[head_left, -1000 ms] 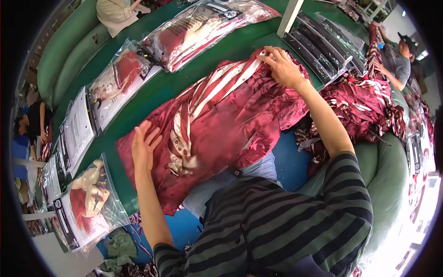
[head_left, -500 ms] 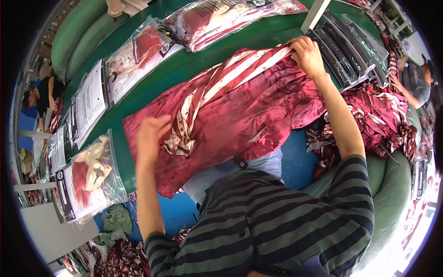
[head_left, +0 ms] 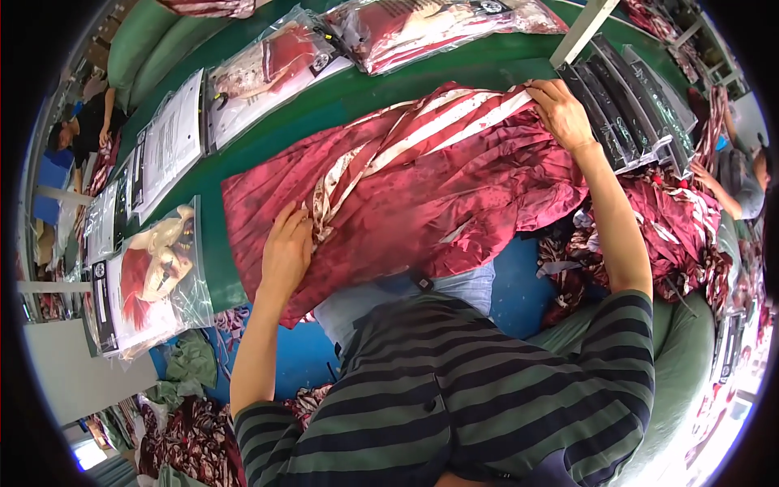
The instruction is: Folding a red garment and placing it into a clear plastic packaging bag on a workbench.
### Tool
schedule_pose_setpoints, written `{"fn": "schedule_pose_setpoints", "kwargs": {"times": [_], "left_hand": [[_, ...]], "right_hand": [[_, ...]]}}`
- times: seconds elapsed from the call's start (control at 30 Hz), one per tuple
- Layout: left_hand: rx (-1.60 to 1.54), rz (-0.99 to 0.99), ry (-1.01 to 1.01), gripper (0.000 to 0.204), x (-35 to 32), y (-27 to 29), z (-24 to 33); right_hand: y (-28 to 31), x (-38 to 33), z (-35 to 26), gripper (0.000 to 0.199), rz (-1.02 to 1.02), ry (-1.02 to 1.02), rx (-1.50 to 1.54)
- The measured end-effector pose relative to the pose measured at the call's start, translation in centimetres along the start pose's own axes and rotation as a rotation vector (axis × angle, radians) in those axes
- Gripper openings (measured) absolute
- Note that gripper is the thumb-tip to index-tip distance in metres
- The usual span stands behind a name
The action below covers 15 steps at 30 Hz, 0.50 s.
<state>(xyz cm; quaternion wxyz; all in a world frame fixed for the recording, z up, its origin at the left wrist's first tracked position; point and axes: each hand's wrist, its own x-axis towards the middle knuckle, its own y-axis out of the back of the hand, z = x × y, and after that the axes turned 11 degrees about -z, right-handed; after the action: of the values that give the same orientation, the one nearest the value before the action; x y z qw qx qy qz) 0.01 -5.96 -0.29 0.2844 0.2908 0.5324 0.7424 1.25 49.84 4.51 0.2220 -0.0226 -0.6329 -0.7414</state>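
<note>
A dark red satiny garment with dark blotches lies spread over the green table edge and my lap. A twisted red-and-white striped piece of cloth runs along its far side. My right hand pinches the right end of this striped cloth. At its left end, my left hand rests over the red fabric with its fingers bent onto the bunched stripes. The fingertips of the left hand are partly hidden in the folds.
Clear-bagged costumes line the table's far side; another bagged costume lies at left. Black flat packages stand beside a white post. At right is a garment heap. Other people work at both sides.
My left hand has come down from a blurred position above the cloth onto the left end of the stripes. My right hand keeps its hold at the right end. The view has shifted slightly.
</note>
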Motion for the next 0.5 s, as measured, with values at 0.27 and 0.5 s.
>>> {"fn": "schedule_pose_setpoints", "kwargs": {"times": [0.27, 0.5], "left_hand": [[-2.414, 0.451, 0.455, 0.022, 1.2, 5.4, -14.0], [-1.599, 0.285, 0.985, 0.022, -4.7, 3.2, -13.8]], "right_hand": [[2.1, -0.3, -1.4, 0.036, 0.061, 0.035, -0.143], [0.9, -3.4, -6.0, 0.036, -0.227, 0.297, 0.019]]}}
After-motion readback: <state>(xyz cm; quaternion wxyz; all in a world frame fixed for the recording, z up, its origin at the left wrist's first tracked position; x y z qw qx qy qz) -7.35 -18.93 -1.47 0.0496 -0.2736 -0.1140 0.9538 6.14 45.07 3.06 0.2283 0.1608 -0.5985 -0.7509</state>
